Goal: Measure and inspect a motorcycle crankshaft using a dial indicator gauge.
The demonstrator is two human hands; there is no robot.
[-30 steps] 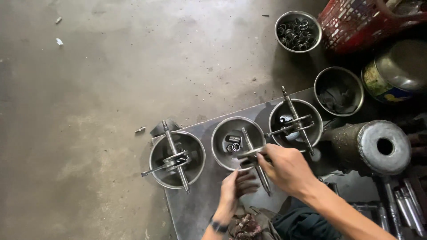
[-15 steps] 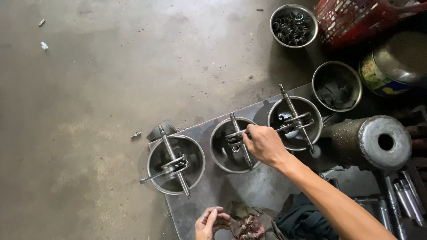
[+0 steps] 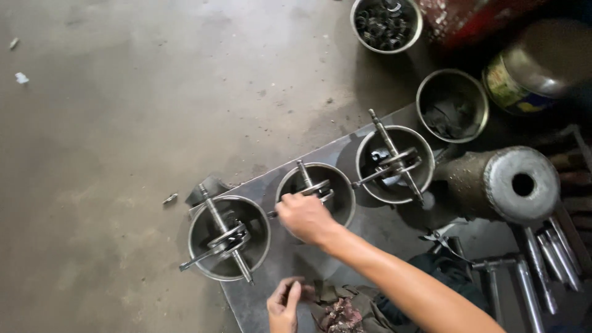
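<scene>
Right hand (image 3: 305, 217) reaches forward, closed; left hand (image 3: 283, 305) (curled) low.

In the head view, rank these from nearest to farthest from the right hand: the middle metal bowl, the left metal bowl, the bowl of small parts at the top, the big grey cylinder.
1. Middle metal bowl: the right hand rests on its near rim.
2. Left metal bowl: just to the hand's left on the plate.
3. Big grey cylinder: far to the right.
4. Bowl of small parts: at the top edge, farthest.
</scene>
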